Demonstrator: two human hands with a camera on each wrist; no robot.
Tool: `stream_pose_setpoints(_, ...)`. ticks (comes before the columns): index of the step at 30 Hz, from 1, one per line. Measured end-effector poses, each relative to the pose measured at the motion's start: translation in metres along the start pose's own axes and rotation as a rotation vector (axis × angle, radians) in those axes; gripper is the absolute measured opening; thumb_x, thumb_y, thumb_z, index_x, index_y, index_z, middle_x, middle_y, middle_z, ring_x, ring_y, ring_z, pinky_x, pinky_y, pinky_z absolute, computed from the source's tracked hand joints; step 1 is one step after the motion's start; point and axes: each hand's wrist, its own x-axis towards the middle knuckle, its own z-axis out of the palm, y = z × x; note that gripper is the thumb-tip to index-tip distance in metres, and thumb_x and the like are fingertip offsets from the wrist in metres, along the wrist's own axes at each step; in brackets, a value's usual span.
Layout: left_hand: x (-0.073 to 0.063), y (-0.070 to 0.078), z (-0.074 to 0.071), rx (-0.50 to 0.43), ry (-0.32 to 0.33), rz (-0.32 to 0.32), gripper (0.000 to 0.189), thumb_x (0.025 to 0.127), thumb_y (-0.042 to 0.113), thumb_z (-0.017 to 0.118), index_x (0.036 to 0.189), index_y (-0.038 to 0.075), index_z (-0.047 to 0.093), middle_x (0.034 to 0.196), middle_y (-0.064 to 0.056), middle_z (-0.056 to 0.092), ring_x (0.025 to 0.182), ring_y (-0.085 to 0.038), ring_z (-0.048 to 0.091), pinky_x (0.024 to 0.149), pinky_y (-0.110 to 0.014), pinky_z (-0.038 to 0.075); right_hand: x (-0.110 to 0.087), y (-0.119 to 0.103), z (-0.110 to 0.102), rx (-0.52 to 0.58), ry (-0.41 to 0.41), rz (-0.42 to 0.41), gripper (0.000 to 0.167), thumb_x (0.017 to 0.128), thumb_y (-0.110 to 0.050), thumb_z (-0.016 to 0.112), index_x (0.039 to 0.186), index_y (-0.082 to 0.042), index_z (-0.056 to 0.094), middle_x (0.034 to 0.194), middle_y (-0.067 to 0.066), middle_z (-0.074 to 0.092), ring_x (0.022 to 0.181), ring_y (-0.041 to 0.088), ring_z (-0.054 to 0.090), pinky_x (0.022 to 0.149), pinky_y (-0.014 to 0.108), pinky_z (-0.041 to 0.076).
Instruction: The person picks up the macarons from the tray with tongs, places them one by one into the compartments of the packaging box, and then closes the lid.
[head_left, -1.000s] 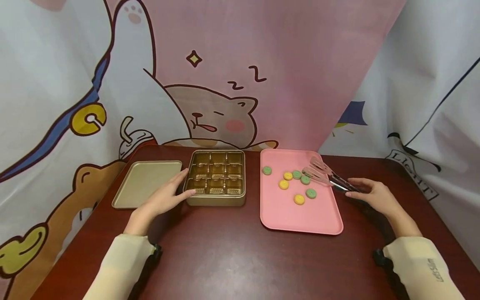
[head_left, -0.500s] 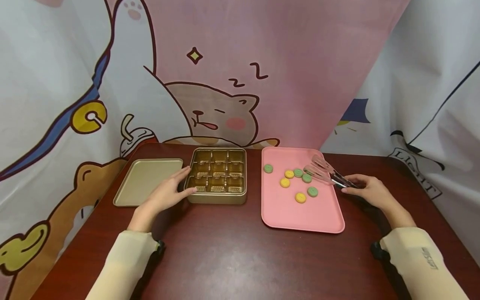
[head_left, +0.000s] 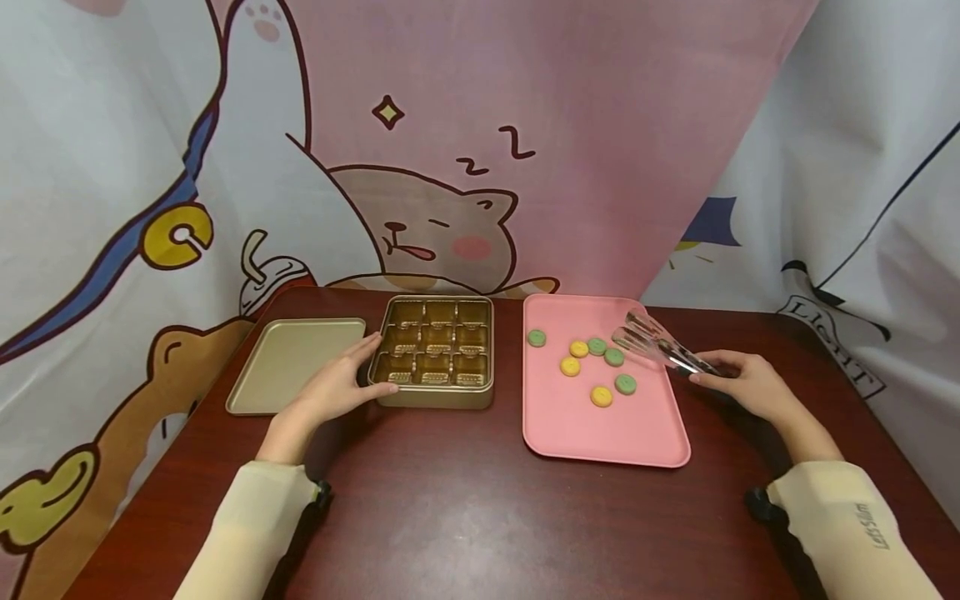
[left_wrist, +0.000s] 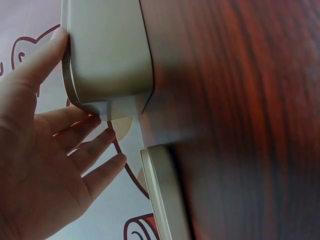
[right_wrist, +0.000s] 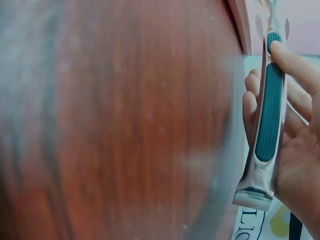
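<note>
DESK: What is pictured, and where do things lie?

FIELD: Cream sleeves (head_left: 240,521) extend over a dark red table (head_left: 457,517); take its middle as the clock's centre, twelve at the printed curtain (head_left: 600,167). A nine-compartment gold tin (head_left: 432,398) sits at eleven, a flat gold lid (head_left: 292,362) at ten, a pink tray (head_left: 600,437) at two

DESK: And the left hand (head_left: 333,393)?

FIELD: Near ten, relaxed, its fingers extended: thumb touching the tin's near rim, forefinger at the tin's nine o'clock side (the left wrist view shows it closely)

DESK: The right hand (head_left: 750,387)?

FIELD: Between two and three, grasping silver tongs (right_wrist: 270,115) by a teal-padded handle, thumb on the pad. The tongs' far ends reach over the tray; whether they touch it cannot be told

DESK: What lies on the tray?

FIELD: Four green pieces (head_left: 626,384) and three yellow pieces (head_left: 602,397), small and round, most loosely grouped about the tray's middle, with a single green one apart at its ten o'clock
</note>
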Motion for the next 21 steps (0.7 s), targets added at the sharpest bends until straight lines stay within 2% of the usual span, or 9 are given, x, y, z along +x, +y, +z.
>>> stream_pose_setpoints(5,0.000,-0.001,0.000,0.001,-0.007,-0.009,0.096,0.087,0.049,0.073,0.157,0.004,0.028,0.164,-0.018,0.027,0.148,-0.042,0.029,0.116,-0.060,0.031,-0.007,-0.006,-0.007,0.028,0.002,-0.004,0.048,0.090,-0.030,0.075,0.125,0.001,0.065,0.101,0.009,0.069,0.070,-0.002,0.057,0.060,0.019,0.048)
stream_pose_setpoints(10,0.001,-0.002,0.000,0.001,-0.009,-0.015,0.096,0.086,0.050,0.073,0.157,0.004,0.028,0.164,-0.018,0.026,0.149,-0.042,0.029,0.116,-0.060,0.031,-0.015,-0.013,-0.013,0.046,0.003,-0.024,0.045,0.090,-0.027,0.075,0.125,-0.001,0.065,0.088,-0.005,0.067,0.066,0.003,0.058,0.058,0.021,0.047)
stream_pose_setpoints(16,0.001,-0.002,0.000,-0.004,-0.006,-0.013,0.096,0.087,0.050,0.073,0.157,0.004,0.028,0.164,-0.017,0.025,0.149,-0.042,0.029,0.116,-0.060,0.031,-0.029,-0.019,-0.016,0.061,-0.018,-0.063,0.045,0.089,-0.025,0.076,0.127,-0.004,0.064,0.076,-0.002,0.067,0.062,0.015,0.061,0.055,0.024,0.048)
stream_pose_setpoints(21,0.001,-0.002,0.000,-0.005,-0.005,-0.012,0.096,0.087,0.050,0.073,0.157,0.003,0.028,0.164,-0.019,0.026,0.149,-0.043,0.029,0.116,-0.060,0.031,-0.041,-0.021,-0.018,0.003,-0.011,-0.066,0.040,0.085,-0.027,0.080,0.120,-0.009,0.069,0.072,-0.001,0.066,0.062,0.009,0.058,0.054,0.023,0.045)
